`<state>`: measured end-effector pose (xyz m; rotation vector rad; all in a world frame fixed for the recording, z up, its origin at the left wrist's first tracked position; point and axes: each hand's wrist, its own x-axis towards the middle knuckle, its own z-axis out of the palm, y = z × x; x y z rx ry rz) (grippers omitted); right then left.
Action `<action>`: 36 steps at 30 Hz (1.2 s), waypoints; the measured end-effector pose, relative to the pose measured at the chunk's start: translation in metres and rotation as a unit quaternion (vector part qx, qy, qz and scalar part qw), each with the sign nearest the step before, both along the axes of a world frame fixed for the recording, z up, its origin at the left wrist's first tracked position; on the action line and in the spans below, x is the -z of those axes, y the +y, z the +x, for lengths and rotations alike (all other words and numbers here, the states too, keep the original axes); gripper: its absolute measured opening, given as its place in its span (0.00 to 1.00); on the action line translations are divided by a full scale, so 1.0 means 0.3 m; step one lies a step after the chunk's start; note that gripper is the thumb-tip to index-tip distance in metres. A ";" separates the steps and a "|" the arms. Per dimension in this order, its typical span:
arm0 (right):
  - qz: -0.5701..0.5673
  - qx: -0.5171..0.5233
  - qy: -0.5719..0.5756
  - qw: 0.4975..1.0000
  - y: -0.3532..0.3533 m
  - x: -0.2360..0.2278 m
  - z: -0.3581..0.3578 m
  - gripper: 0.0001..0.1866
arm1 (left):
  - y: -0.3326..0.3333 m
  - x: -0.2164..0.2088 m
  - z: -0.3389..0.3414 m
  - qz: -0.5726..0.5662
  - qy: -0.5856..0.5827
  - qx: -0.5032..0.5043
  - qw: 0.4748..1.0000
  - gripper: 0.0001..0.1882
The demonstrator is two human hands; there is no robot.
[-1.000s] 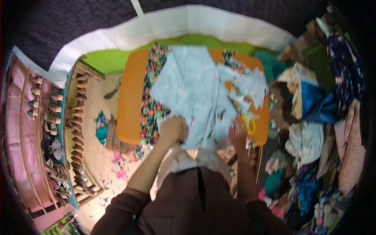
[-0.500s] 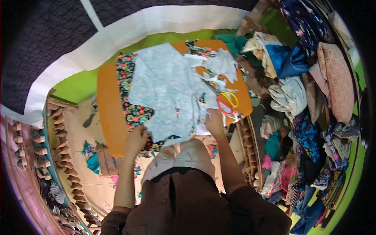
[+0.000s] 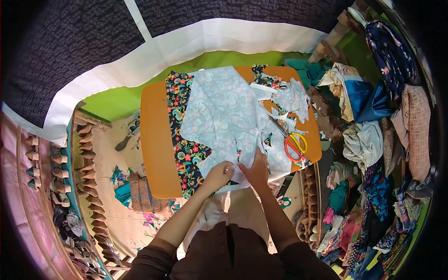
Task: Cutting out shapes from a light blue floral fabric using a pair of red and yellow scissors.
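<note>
Both hands, left hand (image 3: 218, 175) and right hand (image 3: 256, 169), pinch pale fabric (image 3: 224, 116) at six o'clock; tugging could shift the scissors (image 3: 293, 142) at three o'clock.

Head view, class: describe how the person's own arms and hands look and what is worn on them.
Both forearms are bare, with dark brown sleeves pushed up near the elbows. The left hand and right hand are bare too: no gloves, and no rings or watch that can be made out.
</note>
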<state>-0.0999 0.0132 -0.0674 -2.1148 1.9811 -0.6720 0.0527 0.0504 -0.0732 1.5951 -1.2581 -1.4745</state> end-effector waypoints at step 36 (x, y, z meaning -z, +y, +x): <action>0.577 -0.152 -0.587 0.547 -0.234 -0.180 -0.258 0.16 | -0.146 -0.206 -0.263 0.004 0.353 -0.442 0.825 0.28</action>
